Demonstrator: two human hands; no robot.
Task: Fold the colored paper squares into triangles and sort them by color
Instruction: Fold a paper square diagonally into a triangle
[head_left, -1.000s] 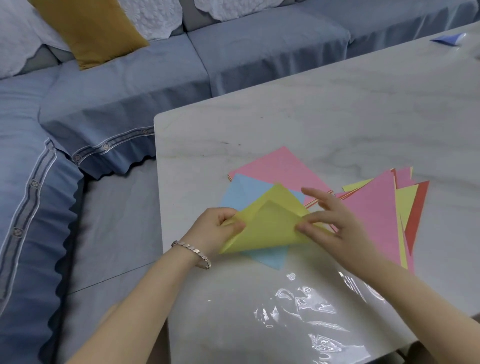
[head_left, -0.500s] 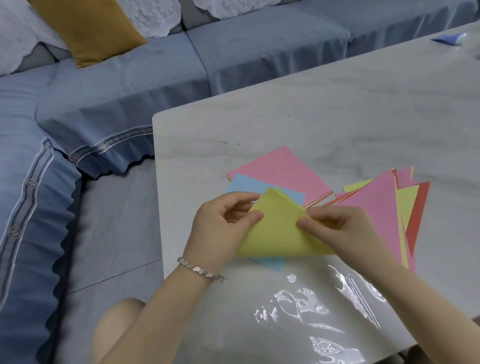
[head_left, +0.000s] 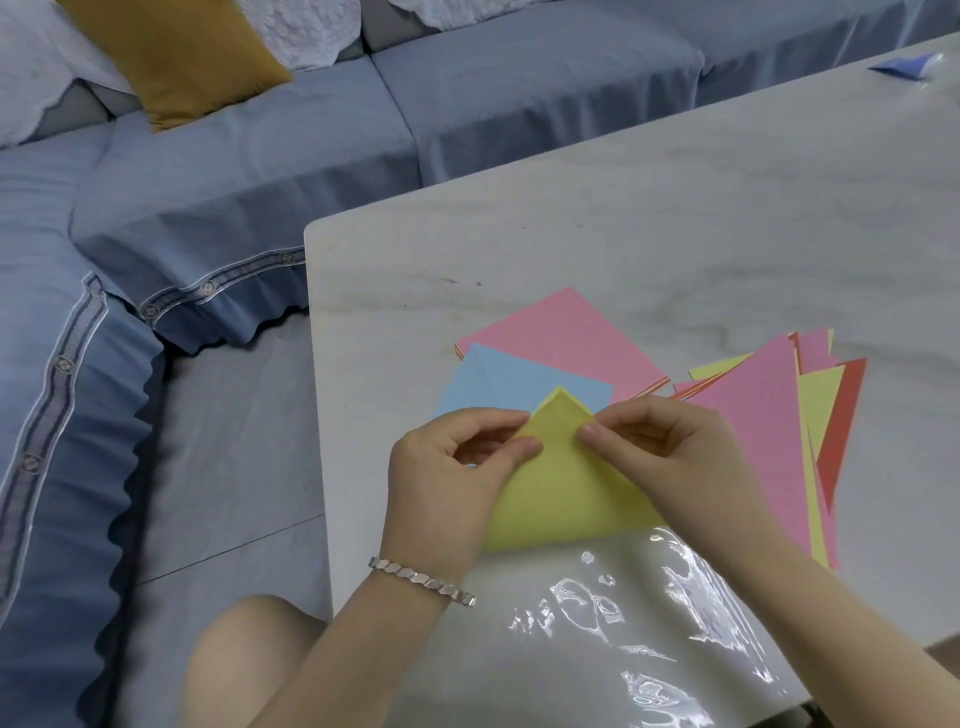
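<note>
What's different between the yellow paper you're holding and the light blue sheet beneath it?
The yellow paper sheet is doubled over into a triangle; the light blue paper sheet lies open and flat. The left hand and right hand pinch the yellow one near its top corner; the blue one lies beneath, partly covered by it. Both are plain coloured paper.

The left grip (head_left: 447, 478) and right grip (head_left: 670, 457) pinched the yellow paper (head_left: 561, 499) near its far corner; it lay doubled into a triangle over a blue sheet (head_left: 498, 384) and a pink sheet (head_left: 561, 332) on the bench (head_left: 675, 234); folded triangles (head_left: 763, 415) lay just beside, to the right.
</note>
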